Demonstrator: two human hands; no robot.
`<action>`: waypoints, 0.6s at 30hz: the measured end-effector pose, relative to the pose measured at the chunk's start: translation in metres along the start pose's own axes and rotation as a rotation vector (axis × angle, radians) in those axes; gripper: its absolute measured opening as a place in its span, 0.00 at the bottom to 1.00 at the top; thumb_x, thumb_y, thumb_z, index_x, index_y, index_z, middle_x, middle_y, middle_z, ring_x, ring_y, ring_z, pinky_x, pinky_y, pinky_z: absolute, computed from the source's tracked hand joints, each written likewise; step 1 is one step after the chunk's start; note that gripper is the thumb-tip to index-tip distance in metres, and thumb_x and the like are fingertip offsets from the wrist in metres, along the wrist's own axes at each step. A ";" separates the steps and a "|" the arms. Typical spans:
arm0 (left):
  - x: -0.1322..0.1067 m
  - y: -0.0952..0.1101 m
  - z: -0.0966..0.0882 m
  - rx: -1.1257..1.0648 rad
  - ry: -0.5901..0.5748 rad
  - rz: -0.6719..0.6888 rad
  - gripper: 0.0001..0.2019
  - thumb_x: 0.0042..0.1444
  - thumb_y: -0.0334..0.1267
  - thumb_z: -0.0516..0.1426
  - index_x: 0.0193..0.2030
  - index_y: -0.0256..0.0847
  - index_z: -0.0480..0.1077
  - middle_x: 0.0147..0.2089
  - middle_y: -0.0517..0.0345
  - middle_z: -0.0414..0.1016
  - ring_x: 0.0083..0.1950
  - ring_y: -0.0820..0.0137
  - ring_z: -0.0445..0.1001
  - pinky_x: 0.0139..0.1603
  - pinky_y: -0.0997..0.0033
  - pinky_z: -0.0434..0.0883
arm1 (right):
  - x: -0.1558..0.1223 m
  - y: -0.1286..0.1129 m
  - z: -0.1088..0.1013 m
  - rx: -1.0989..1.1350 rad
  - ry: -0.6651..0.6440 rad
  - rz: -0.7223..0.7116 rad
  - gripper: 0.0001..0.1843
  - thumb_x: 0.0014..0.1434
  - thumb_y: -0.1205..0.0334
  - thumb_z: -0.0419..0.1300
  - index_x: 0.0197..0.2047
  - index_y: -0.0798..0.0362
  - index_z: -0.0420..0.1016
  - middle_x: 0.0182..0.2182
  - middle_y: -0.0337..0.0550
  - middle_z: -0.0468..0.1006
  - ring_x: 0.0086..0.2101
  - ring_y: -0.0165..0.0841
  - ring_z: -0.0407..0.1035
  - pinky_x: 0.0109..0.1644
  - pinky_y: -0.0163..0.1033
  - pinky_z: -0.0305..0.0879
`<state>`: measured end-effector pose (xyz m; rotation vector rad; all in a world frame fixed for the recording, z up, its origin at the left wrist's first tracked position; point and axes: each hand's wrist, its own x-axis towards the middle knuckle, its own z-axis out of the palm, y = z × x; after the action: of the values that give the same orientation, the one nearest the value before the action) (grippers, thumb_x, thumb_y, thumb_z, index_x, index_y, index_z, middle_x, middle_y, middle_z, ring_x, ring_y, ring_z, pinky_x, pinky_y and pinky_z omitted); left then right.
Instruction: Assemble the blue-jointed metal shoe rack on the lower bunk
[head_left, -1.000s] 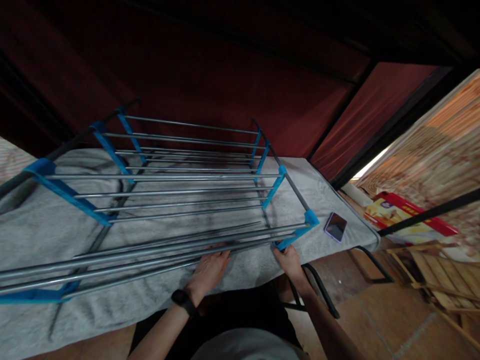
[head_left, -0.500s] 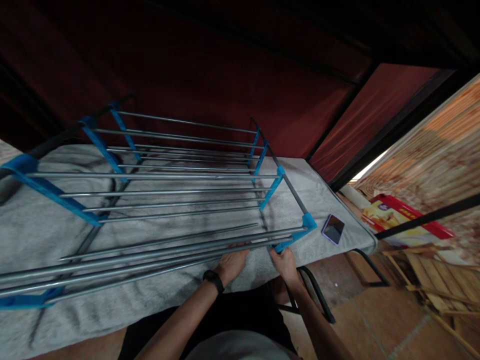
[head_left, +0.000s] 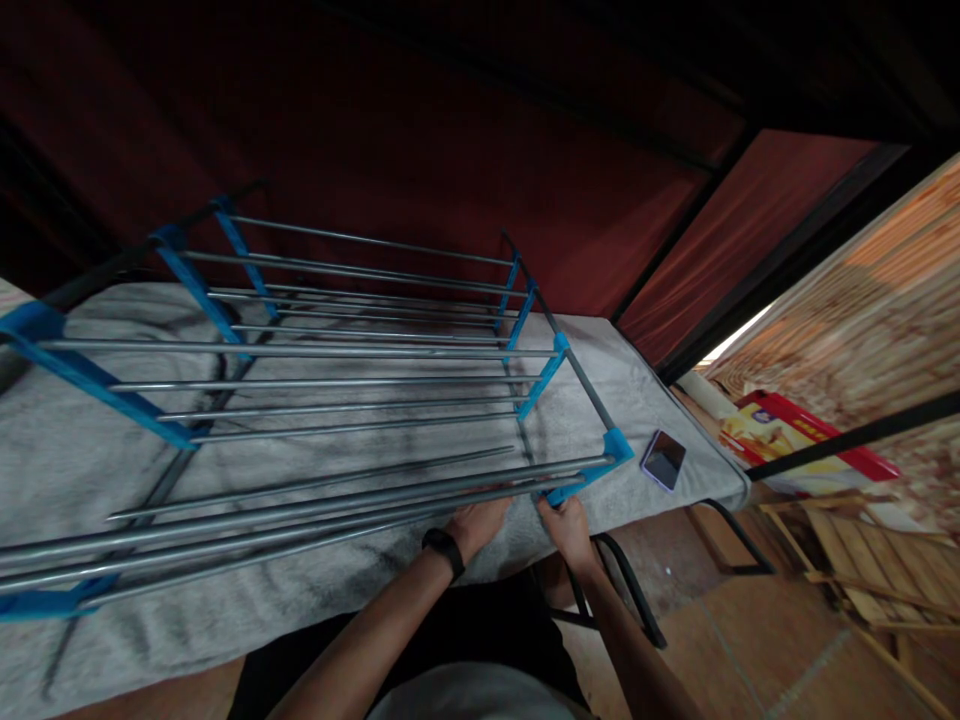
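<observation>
A shelf rack of grey metal rods [head_left: 330, 350] and blue plastic end brackets lies on its side on a bed covered by a grey towel [head_left: 315, 590]. My left hand [head_left: 480, 522], with a black watch on the wrist, grips the nearest grey rods close to their right end. My right hand [head_left: 564, 520] is closed on the lower tip of the near right blue bracket [head_left: 592, 470]. One loose-looking rod ends short of that bracket. The two hands are nearly side by side.
A phone [head_left: 661, 459] lies on the towel right of the rack. A black metal bed frame [head_left: 637, 600] curves below the mattress edge. A red and yellow box [head_left: 802, 445] and wooden slats [head_left: 885, 570] lie on the tiled floor at the right. Dark red wall behind.
My left hand has slid right along the near rods, toward the blue bracket and my right hand. The right hand has stayed on the bracket. The view has shifted slightly.
</observation>
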<state>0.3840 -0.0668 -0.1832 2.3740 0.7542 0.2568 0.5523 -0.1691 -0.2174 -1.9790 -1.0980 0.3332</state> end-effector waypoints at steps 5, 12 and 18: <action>0.017 0.011 0.007 -0.143 0.032 0.009 0.19 0.62 0.29 0.49 0.55 0.45 0.70 0.53 0.54 0.78 0.56 0.63 0.73 0.64 0.61 0.65 | 0.001 0.000 0.000 0.011 -0.002 -0.025 0.17 0.54 0.48 0.56 0.21 0.50 0.67 0.17 0.38 0.69 0.24 0.33 0.65 0.29 0.36 0.60; 0.034 0.021 0.021 -0.232 0.065 -0.021 0.14 0.60 0.31 0.53 0.51 0.45 0.73 0.48 0.55 0.79 0.52 0.62 0.75 0.62 0.58 0.68 | 0.002 0.006 0.003 0.043 -0.032 -0.052 0.14 0.56 0.53 0.56 0.24 0.52 0.70 0.22 0.40 0.74 0.25 0.32 0.66 0.34 0.36 0.64; 0.028 0.023 0.025 -0.204 0.065 -0.065 0.14 0.63 0.33 0.51 0.51 0.43 0.73 0.54 0.55 0.77 0.57 0.60 0.72 0.63 0.55 0.66 | 0.004 0.010 0.001 0.085 -0.068 -0.069 0.11 0.56 0.55 0.57 0.28 0.52 0.74 0.28 0.42 0.79 0.30 0.35 0.71 0.40 0.38 0.67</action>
<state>0.4259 -0.0780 -0.1886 2.1536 0.7951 0.3676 0.5599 -0.1676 -0.2246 -1.8624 -1.1728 0.4063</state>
